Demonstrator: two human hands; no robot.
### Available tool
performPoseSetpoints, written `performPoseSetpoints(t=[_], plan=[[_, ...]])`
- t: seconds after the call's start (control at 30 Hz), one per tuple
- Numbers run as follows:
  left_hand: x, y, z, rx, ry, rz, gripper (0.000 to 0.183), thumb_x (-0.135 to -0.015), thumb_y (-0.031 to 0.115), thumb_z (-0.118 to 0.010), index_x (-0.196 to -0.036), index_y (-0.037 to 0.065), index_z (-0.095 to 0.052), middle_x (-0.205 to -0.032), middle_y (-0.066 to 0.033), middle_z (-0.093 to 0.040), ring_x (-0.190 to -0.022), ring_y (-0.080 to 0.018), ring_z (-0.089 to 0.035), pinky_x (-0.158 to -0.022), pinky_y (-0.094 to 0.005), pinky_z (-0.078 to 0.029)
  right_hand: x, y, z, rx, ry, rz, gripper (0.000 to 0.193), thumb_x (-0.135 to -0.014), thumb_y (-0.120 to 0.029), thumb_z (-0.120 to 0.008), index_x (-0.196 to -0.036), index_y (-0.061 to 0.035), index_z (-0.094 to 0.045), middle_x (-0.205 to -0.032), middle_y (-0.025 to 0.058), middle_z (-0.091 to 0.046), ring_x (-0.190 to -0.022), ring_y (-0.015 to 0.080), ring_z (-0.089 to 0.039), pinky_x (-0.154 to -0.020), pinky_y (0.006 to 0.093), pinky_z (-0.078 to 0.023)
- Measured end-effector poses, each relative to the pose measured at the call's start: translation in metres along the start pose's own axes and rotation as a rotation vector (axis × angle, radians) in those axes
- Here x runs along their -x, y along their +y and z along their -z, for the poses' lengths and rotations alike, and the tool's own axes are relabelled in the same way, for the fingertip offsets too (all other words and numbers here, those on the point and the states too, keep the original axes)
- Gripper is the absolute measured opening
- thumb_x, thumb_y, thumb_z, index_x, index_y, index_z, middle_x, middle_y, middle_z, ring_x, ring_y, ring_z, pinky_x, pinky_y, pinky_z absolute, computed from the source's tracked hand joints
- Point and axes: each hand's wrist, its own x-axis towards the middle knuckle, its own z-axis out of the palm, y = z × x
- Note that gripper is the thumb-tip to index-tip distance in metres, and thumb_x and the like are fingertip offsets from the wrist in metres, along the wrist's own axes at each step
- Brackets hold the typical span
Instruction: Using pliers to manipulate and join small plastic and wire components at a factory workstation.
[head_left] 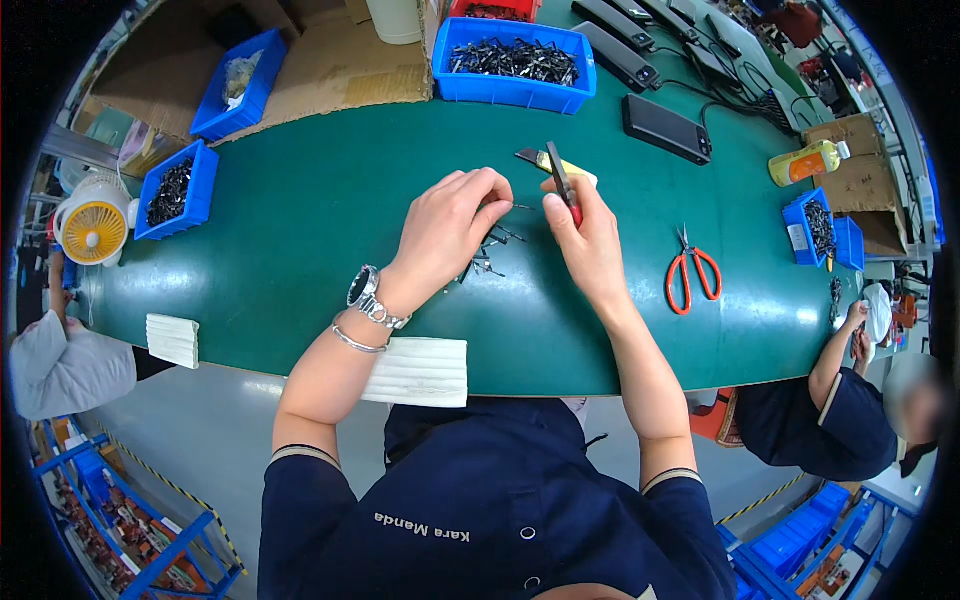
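My left hand point(455, 220), with a watch and a bangle on its wrist, is closed in a pinch over the green table. A thin dark piece point(522, 207) sticks out at its fingertips. My right hand point(590, 235) grips a pair of pliers point(558, 172) with dark jaws and red on the handle, pointing away from me. Behind the pliers is a yellow utility knife point(578, 172) with a dark end, apparently on the table. Several small black parts point(484, 262) lie scattered beside my left hand. Most of the pliers' handles are hidden in my palm.
A blue bin point(515, 92) of black parts stands at the back. Red-handled scissors point(690, 275) lie to the right, below a black power bank point(667, 128). A white folded pad point(425, 370) sits at the near edge. Co-workers sit at both sides; a fan point(92, 232) stands left.
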Motion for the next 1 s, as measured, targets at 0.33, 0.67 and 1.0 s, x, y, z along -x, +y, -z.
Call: performPoseSetpoints(t=[0.33, 0.67, 1.0], plan=[[0.005, 0.005, -0.008, 0.86, -0.06, 0.252, 0.013, -0.093, 0.012, -0.058, -0.098, 0.0, -0.06, -0.089, -0.003, -0.063, -0.086, -0.0109, -0.059, -0.078, -0.0259, -0.047, 0.002, -0.008, 0.006, -0.759, -0.292, -0.398, 0.024, -0.098, -0.025, -0.051, -0.084, -0.0058, -0.049, -0.063, -0.0033, -0.039, -0.056, 0.0086, -0.042, -0.047, 0.0234, -0.034], [0.007, 0.002, -0.013, 0.85, -0.039, 0.172, 0.008, -0.089, -0.001, -0.059, -0.097, 0.0, -0.058, -0.096, -0.0036, -0.06, -0.091, -0.0107, -0.058, -0.084, -0.0256, -0.047, 0.006, 0.001, -0.006, -0.894, -0.429, -0.564, 0.025, -0.099, -0.027, -0.05, -0.083, -0.0093, -0.045, -0.065, -0.0041, -0.035, -0.056, 0.0095, -0.037, -0.048, 0.0251, -0.032], [0.005, -0.004, -0.01, 0.747, 0.236, 0.312, 0.009, -0.092, 0.005, -0.057, -0.1, 0.002, -0.055, -0.094, -0.0023, -0.055, -0.088, -0.0098, -0.052, -0.08, -0.0239, -0.044, 0.012, 0.011, -0.025, -0.42, -0.328, -0.12, 0.043, -0.1, -0.039, -0.038, -0.088, -0.004, -0.062, -0.063, 0.0037, -0.054, -0.057, 0.0128, -0.056, -0.055, 0.0302, -0.046]])
